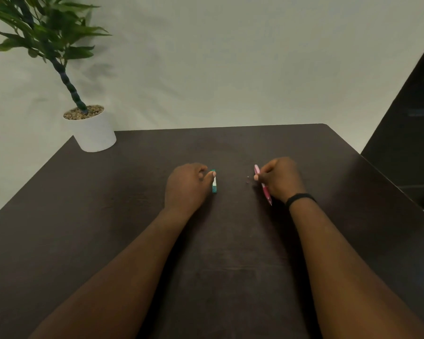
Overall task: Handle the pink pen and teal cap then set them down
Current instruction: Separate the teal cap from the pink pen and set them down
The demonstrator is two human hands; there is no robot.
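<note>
Single head view only; you look forward and down from above near table (230, 265) edge. Wide angle, close range: your forearms enter from bottom, left hand (185, 185) and right hand (280, 178) mid-frame. Wall (230, 69) beyond hands. No second view, nothing shared.

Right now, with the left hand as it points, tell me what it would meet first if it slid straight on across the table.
The left hand points right, its fingers on the teal cap. Past the cap lies bare dark table, then the pink pen held in the right hand. It would likely meet the pen first, though depth is unclear.
</note>
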